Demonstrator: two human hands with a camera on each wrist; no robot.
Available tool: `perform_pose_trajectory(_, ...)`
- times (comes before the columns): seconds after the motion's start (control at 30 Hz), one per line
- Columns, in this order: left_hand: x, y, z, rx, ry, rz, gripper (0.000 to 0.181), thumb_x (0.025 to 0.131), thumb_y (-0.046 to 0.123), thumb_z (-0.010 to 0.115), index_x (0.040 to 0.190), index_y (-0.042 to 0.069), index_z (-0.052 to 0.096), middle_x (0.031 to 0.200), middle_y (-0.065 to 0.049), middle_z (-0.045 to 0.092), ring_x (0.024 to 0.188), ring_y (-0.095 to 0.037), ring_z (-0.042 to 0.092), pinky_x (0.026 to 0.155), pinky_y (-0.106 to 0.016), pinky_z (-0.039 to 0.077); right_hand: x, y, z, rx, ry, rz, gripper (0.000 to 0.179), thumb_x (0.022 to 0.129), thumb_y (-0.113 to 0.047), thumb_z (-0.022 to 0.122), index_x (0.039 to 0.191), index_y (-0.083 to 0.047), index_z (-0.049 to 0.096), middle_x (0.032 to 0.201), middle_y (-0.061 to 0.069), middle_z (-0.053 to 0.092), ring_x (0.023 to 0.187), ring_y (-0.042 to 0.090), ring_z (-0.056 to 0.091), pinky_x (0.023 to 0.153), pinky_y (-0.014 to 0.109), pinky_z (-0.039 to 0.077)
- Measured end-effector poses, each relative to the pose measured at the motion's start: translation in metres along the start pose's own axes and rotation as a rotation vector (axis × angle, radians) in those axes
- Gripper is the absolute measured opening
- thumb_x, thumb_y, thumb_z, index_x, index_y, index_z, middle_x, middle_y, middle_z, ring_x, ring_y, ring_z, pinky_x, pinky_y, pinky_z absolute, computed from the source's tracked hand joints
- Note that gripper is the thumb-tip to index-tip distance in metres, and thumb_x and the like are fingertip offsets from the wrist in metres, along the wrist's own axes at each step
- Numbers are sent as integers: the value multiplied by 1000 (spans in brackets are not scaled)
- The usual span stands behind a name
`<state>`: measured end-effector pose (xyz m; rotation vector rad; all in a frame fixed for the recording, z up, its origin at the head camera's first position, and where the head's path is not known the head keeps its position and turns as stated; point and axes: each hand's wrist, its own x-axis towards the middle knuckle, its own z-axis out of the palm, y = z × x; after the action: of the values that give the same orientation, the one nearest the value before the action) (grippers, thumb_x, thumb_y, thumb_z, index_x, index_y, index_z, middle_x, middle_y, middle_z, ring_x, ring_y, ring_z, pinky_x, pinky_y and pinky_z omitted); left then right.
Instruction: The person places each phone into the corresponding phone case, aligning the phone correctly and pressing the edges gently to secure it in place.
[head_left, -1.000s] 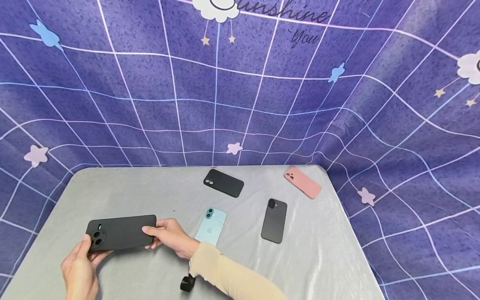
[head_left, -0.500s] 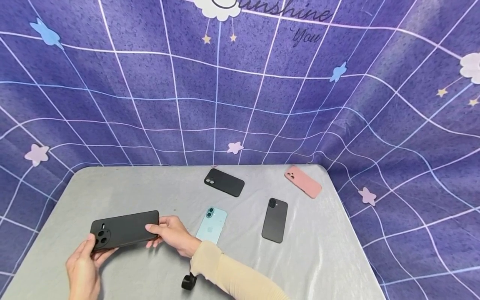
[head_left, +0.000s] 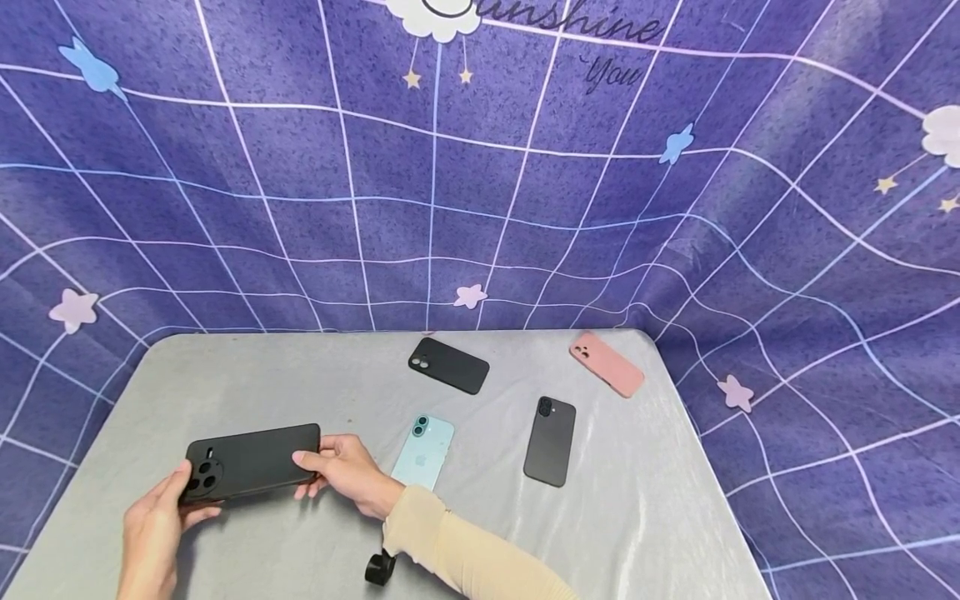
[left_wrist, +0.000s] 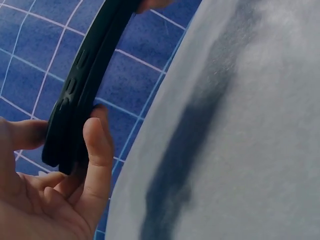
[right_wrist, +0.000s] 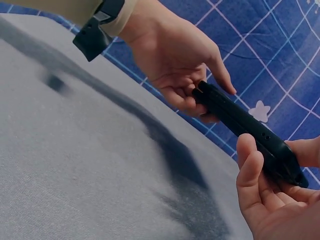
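Note:
A black phone case with a round camera ring is held above the left of the table. My left hand grips its camera end, thumb on top and fingers beneath. At the opposite end my right hand pinches the case, thumb on its back. The left wrist view shows two dark layers along the case's edge, the lower probably a phone; how far they are joined I cannot tell. In the right wrist view, the layers stand slightly apart at the end of the case by my right hand.
Lying on the grey-covered table are a light blue phone, a dark grey phone, a black case and a pink case. The blue phone is partly hidden by my right forearm. A purple patterned cloth hangs behind.
Over the second, the held case has shifted slightly right. In the last half second my left hand has moved a little left at the camera end. Nothing on the table has moved.

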<state>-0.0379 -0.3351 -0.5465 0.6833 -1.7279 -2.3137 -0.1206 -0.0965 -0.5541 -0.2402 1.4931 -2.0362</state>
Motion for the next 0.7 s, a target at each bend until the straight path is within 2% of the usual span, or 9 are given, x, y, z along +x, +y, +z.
perform_pose_trajectory(0.13, 1, 4, -1, 116, 18, -9, 31, 112, 31, 59, 89, 43, 77, 83, 14, 76, 57, -13, 73, 57, -25, 62, -1, 0, 0, 2, -7, 5, 9, 102, -12, 73, 107, -5, 76, 82, 26, 76, 55, 10, 67, 55, 18, 52)
perform_pose_trajectory(0.3, 3, 6, -4, 146, 24, -12, 32, 112, 32, 58, 89, 43, 78, 81, 13, 76, 55, -14, 74, 57, -25, 62, -1, 1, -1, 2, -25, 3, 7, 102, -10, 73, 104, -4, 75, 77, 17, 76, 56, 10, 68, 55, 17, 53)
perform_pose_trajectory(0.43, 4, 9, -9, 196, 22, -46, 33, 112, 37, 58, 87, 45, 77, 78, 15, 76, 55, -12, 73, 59, -20, 60, -1, 1, -3, -4, -51, -18, 10, 103, -8, 71, 109, -1, 75, 76, 7, 75, 56, 9, 67, 55, 17, 54)
perform_pose_trajectory(0.5, 5, 10, -11, 315, 54, -68, 27, 111, 46, 57, 90, 52, 74, 81, 23, 72, 66, 2, 69, 73, -11, 55, -2, 0, -5, -13, -69, -20, 13, 103, -8, 71, 111, 1, 75, 77, 9, 76, 57, 9, 67, 56, 17, 54)
perform_pose_trajectory(0.57, 6, 10, -12, 447, 89, -94, 19, 108, 56, 55, 107, 53, 74, 91, 34, 68, 93, 8, 65, 96, -11, 48, -3, 0, -7, -27, -88, -15, 16, 103, -8, 71, 114, 2, 75, 79, 13, 76, 57, 9, 66, 57, 18, 54)
perform_pose_trajectory(0.63, 8, 9, -11, 566, 119, -107, 32, 106, 63, 54, 130, 49, 71, 98, 42, 60, 114, 8, 55, 111, -15, 37, -3, 0, -8, -42, -101, -8, 17, 104, -9, 70, 116, 1, 75, 81, 15, 77, 57, 9, 66, 57, 18, 53)
perform_pose_trajectory(0.67, 8, 9, -11, 619, 132, -110, 41, 105, 66, 53, 139, 47, 66, 99, 45, 55, 121, 9, 48, 115, -15, 32, -4, 0, -8, -46, -104, -3, 17, 104, -10, 70, 117, 0, 75, 82, 15, 77, 58, 8, 66, 58, 18, 53)
perform_pose_trajectory(0.7, 9, 8, -11, 642, 131, -104, 52, 105, 66, 53, 148, 39, 63, 101, 47, 53, 123, 8, 47, 116, -15, 31, -4, 0, -8, -51, -107, 0, 17, 104, -10, 70, 117, -1, 75, 82, 14, 77, 58, 8, 66, 58, 18, 53)
